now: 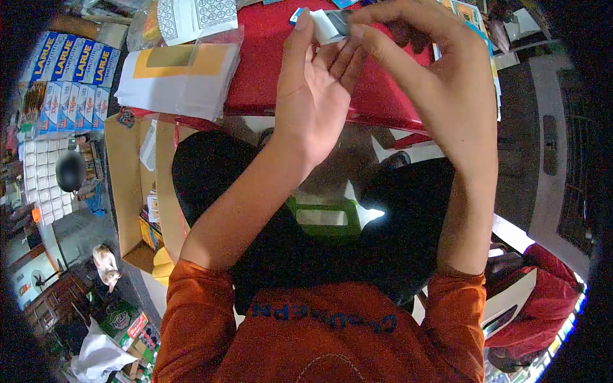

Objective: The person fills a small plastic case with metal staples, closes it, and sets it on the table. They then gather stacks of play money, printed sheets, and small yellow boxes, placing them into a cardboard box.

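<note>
Above the red table (255,92), both hands are raised around a small white strip (327,27) with a dark, shiny end and a bit of blue at its left. My left hand (311,105) is palm up, its thumb and fingers closed on the strip. From the right, my right hand (447,83) pinches the dark end between thumb and forefinger. The strip's exact kind is too small to make out, and part of it is hidden by the fingers.
Left on the table, a clear plastic bag holds white papers (172,83) with a yellow band; a sheet printed with circles (198,18) lies behind. An open cardboard box (122,191) stands left of my knees. Beer cartons (70,83) and a cat (105,265) are farther left.
</note>
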A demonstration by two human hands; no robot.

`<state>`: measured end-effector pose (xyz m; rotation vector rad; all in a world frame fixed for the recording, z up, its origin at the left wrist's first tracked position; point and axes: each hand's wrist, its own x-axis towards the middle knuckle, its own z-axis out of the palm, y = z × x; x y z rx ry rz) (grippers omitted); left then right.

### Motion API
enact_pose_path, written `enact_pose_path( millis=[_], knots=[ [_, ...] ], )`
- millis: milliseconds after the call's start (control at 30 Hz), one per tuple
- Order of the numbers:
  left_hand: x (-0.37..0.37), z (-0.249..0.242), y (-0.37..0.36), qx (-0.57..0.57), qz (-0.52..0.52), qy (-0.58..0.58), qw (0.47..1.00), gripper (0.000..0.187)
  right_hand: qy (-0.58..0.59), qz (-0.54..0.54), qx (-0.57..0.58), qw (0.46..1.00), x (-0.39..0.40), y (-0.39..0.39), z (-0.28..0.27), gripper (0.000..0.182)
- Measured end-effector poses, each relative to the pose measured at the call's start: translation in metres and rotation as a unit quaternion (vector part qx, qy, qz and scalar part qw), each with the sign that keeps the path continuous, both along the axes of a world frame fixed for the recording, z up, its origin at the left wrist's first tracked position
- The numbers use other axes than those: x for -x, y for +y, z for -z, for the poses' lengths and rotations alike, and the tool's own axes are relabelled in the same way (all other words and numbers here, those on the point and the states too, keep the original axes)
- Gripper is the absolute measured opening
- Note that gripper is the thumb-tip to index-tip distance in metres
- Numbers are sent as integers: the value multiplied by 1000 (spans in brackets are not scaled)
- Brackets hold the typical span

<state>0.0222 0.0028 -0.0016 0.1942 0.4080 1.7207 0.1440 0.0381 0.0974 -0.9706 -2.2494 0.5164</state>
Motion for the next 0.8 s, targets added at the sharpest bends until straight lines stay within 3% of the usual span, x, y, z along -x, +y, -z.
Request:
enact_pose_path(
  millis=[100, 300, 500, 600, 667, 700, 767, 800],
  knots=[
    [-8, -17, -2, 64, -36, 6, 997, 44, -12, 40, -1, 999, 3, -4, -4, 17],
    [-8, 4, 2, 31, -48, 72, 996, 51, 13, 11, 68, 998, -4, -1, -9, 16],
    [-9, 5, 2, 25, -36, 26, 999, 52, 44, 7, 62, 997, -4, 4, 0, 16],
    [-11, -1, 0, 11, -40, 30, 999, 58, 97, -91, 119, 984, -8, 11, -3, 15],
    [-8, 6, 0, 4, -29, 33, 999, 59, 73, -32, -25, 996, 1, 4, 4, 15],
    [-7, 9, 1, -4, -18, 35, 999, 60, 73, -32, -24, 996, -4, 13, 11, 15],
    [-4, 8, 1, -8, -15, 21, 1000, 57, 65, -146, -48, 986, -18, 40, 27, 17],
    [-3, 4, 1, -12, -11, 7, 1000, 55, 65, -146, -47, 986, -15, 36, 25, 17]
  ],
)
